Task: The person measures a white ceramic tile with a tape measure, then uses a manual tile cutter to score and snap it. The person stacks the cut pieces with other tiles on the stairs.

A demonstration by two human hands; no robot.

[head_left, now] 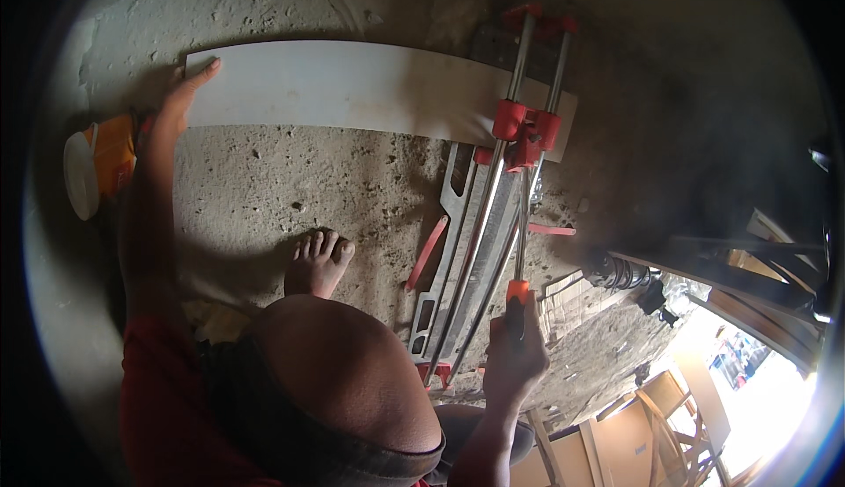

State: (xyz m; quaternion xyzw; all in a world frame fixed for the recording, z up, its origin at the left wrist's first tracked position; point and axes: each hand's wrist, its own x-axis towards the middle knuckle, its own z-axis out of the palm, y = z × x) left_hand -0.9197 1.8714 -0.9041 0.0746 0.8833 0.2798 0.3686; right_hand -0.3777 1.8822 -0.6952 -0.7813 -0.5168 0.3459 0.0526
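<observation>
A long pale tile (343, 87) lies crosswise, its right part under the two steel rails of a manual tile cutter (480, 249). My left hand (187, 98) grips the tile's left end, the thumb on its top face. My right hand (517, 346) is wrapped round the black and orange handle (518, 298) of the cutter. From that handle a metal lever runs up to the red sliding carriage (526, 131), which sits over the tile. The tile's right tip pokes out beyond the rails. Whatever is under the carriage is hidden.
My bare foot (319, 260) rests on the rough, dusty floor (238, 188) near the cutter. An orange bucket (113, 157) with a white lid is at the left. Wooden frames and boards (607, 447) stand at the lower right, by a bright opening. Red side arms (428, 251) stick out from the cutter.
</observation>
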